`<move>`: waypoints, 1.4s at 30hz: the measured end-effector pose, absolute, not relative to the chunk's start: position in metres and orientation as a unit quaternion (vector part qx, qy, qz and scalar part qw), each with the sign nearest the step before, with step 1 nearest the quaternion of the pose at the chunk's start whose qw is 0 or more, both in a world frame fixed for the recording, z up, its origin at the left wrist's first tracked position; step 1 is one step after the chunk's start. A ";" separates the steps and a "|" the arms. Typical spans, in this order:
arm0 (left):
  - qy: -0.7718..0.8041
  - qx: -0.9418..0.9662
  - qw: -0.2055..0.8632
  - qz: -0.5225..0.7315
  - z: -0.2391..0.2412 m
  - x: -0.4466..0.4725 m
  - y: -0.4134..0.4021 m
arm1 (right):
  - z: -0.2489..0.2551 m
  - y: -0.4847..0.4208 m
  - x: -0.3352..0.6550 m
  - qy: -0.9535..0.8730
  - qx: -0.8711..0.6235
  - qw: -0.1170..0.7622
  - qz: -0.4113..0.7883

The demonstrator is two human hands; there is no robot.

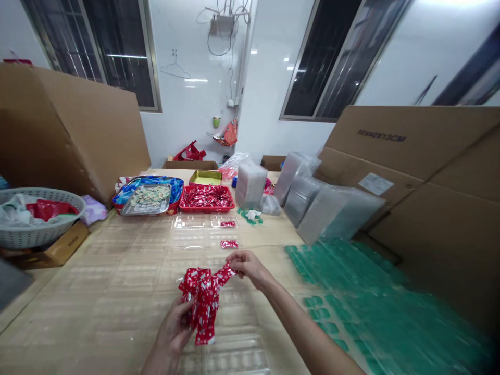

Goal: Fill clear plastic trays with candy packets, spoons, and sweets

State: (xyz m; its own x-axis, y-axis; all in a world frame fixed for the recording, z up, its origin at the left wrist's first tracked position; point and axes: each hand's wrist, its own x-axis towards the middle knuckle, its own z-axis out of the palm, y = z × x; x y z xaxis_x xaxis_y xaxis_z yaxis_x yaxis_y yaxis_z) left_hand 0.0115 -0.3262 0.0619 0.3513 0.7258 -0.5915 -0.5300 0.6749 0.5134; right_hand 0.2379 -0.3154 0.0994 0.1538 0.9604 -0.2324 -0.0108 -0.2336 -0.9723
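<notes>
A bunch of red packets with white dots (205, 299) is gripped in my left hand (175, 325), above clear plastic trays (234, 351) laid out on the table. To its right, my right hand (248, 266) pinches the end of one red packet (225, 274) at the edge of the bunch. Whether that packet is fully apart from the others I cannot tell. Beyond my hands, two red packets (229, 244) lie in compartments of the clear trays. Farther back stands a red basket (207, 210) full of similar shiny red packets.
A metal tray of small pale pieces (150, 198) rests on blue packets at the back left. Stacked clear plastic boxes (252, 187) stand at the back right. Green moulded trays (351, 297) cover the right side. Large cardboard boxes (94, 130) and a grey basket (42, 232) flank the table.
</notes>
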 end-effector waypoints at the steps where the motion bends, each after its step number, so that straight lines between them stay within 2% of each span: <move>1: 0.417 0.114 0.813 0.389 0.061 0.009 -0.328 | 0.097 -0.318 0.246 -0.390 -0.607 0.482 0.498; 9: 0.412 0.115 0.817 0.387 0.057 -0.011 -0.343 | 0.055 -0.321 0.269 -0.355 -0.704 0.496 0.365; 14: 0.401 0.153 0.829 0.359 0.070 -0.015 -0.354 | 0.059 -0.322 0.252 -0.419 -0.708 0.482 0.302; 17: 0.361 0.188 0.853 0.328 0.074 -0.014 -0.362 | 0.079 -0.328 0.230 -0.480 -0.670 0.457 0.334; 21: 0.312 0.221 0.876 0.292 0.075 -0.010 -0.375 | 0.109 -0.338 0.198 -0.595 -0.546 0.365 0.463; 26: 0.299 0.224 0.892 0.255 0.074 -0.007 -0.393 | 0.124 -0.349 0.175 -0.658 -0.522 0.265 0.474; 30: 0.294 0.218 0.896 0.251 0.068 -0.004 -0.405 | 0.119 -0.354 0.172 -0.628 -0.536 0.299 0.478; 38: 0.338 0.194 0.889 0.241 0.074 -0.034 -0.414 | 0.099 -0.386 0.219 -0.469 -0.604 0.449 0.463; 42: 0.400 0.169 0.852 0.293 0.089 -0.057 -0.408 | 0.070 -0.408 0.237 -0.425 -0.666 0.451 0.415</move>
